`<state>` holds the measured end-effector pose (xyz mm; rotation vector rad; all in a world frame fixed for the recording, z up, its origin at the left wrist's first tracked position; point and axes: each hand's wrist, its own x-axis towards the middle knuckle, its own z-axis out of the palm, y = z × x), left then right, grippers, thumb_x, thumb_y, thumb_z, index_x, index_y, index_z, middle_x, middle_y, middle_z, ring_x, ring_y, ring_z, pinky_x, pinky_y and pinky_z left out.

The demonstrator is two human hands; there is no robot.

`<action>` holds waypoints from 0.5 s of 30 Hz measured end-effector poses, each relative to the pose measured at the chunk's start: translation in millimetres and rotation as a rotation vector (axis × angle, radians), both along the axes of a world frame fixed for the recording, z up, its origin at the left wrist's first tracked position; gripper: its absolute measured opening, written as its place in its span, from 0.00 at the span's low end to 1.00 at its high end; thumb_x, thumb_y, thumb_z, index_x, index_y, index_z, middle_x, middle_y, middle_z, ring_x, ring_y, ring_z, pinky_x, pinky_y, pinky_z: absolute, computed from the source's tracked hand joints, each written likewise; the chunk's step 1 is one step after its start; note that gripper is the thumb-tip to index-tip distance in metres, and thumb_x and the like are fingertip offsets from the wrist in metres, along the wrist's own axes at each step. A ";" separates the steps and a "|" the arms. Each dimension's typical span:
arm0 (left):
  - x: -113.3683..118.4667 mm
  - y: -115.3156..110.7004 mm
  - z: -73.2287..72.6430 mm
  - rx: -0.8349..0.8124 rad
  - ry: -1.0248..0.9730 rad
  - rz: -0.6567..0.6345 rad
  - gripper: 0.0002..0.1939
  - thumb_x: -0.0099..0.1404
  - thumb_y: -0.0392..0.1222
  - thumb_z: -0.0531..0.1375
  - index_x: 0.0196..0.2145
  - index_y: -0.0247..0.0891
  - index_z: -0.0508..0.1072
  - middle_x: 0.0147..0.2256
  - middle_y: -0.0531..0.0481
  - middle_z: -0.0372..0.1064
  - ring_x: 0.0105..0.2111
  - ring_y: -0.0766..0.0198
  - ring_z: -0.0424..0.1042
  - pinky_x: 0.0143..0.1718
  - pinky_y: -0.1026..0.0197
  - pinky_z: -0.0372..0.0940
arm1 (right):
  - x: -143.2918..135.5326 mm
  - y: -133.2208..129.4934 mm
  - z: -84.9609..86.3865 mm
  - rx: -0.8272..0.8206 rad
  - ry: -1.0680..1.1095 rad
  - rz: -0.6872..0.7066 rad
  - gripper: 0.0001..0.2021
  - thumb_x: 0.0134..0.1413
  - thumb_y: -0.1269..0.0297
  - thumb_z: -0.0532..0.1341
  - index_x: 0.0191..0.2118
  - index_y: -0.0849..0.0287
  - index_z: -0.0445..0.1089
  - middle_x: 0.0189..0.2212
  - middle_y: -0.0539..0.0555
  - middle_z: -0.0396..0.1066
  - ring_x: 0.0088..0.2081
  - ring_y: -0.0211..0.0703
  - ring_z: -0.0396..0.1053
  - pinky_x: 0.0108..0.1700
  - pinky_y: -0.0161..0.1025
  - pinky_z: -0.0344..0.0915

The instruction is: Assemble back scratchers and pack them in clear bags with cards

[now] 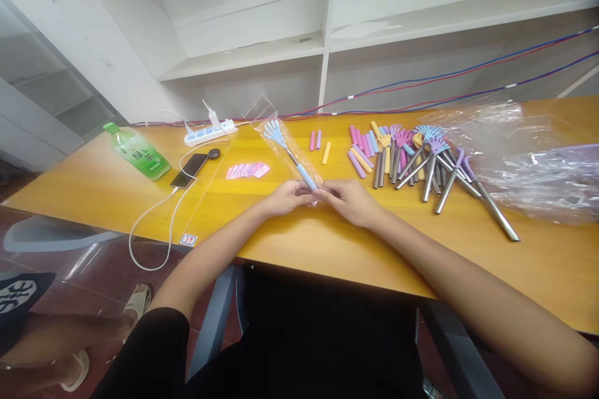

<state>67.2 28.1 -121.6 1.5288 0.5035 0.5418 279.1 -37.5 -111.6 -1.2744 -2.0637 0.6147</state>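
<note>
A blue back scratcher (306,176) with a hand-shaped head and metal shaft lies inside a clear plastic bag (302,144). My left hand (289,198) is closed on the bag's near end at the handle. From the other side my right hand (349,199) pinches the same end, its thumb close to the left one. Past the hands lie a pink, a purple and a yellow handle sleeve (326,153). To the right is a pile of back scratchers (437,159) with metal shafts and coloured claw heads, beside more loose sleeves (359,163).
Clear plastic bags (528,168) cover the table's right side. Pink cards (248,170), a phone (189,171) on a white cable, a power strip (210,132) and a green tea bottle (138,151) stand left. Another person's legs (70,330) show at lower left.
</note>
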 end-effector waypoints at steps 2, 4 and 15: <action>-0.4 0.6 -0.9 -0.006 -0.005 -0.005 0.27 0.56 0.56 0.74 0.44 0.31 0.79 0.36 0.45 0.75 0.35 0.64 0.72 0.43 0.57 0.66 | -1.0 -1.2 1.8 -0.003 0.024 0.026 0.26 0.72 0.43 0.51 0.38 0.55 0.80 0.33 0.53 0.79 0.33 0.43 0.71 0.37 0.37 0.59; -0.8 0.6 -1.1 -0.012 -0.010 -0.014 0.27 0.56 0.55 0.74 0.45 0.32 0.78 0.36 0.46 0.75 0.35 0.64 0.72 0.44 0.56 0.66 | -1.5 -2.3 4.0 -0.011 0.060 0.043 0.28 0.72 0.43 0.50 0.40 0.56 0.80 0.35 0.54 0.80 0.36 0.46 0.73 0.40 0.38 0.62; -1.7 -5.1 6.2 -0.008 -0.003 -0.080 0.21 0.59 0.52 0.73 0.41 0.32 0.78 0.34 0.48 0.73 0.34 0.64 0.72 0.42 0.57 0.67 | 4.6 -0.2 6.0 -0.149 0.171 0.106 0.32 0.65 0.35 0.54 0.37 0.60 0.81 0.27 0.51 0.76 0.35 0.47 0.72 0.38 0.37 0.66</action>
